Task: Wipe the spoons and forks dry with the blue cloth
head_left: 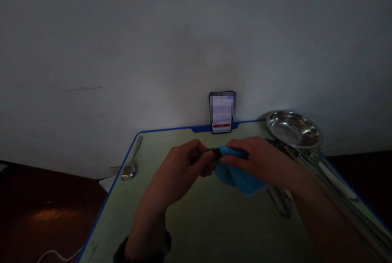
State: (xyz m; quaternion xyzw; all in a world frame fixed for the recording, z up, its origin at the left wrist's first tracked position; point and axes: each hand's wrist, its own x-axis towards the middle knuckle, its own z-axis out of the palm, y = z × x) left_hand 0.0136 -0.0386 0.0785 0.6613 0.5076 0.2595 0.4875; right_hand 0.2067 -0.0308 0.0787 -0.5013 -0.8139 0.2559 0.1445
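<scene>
Head view, clock centred on the hands. Left hand (pixel 191 160): fingers and thumb pinching one end of a slim, dark brown item (pixel 217 155), apparently to steady it. Right hand (pixel 255 155): closed around a thin, bright blue cloth (pixel 241 179) draped over the item's other end — presumably so the cloth bears against it. The item lies between both hands, above the pale green, blue-edged table (pixel 196 230); its type cannot be told.

At 12 o'clock, a black-framed rectangular phone (pixel 222 112) leans on the grey-white wall (pixel 153 50), likely for easy viewing. At 9, a shiny metal spoon (pixel 129 170) lies apart. Between 2 and 3, a round, polished steel bowl (pixel 294 130); towards 4, long metal and white-handled utensils (pixel 337 180), likely grouped to leave working room.

Count: one item, one cloth, one phone, one spoon, one bowl; utensils several — overlapped, exact number undetermined.
</scene>
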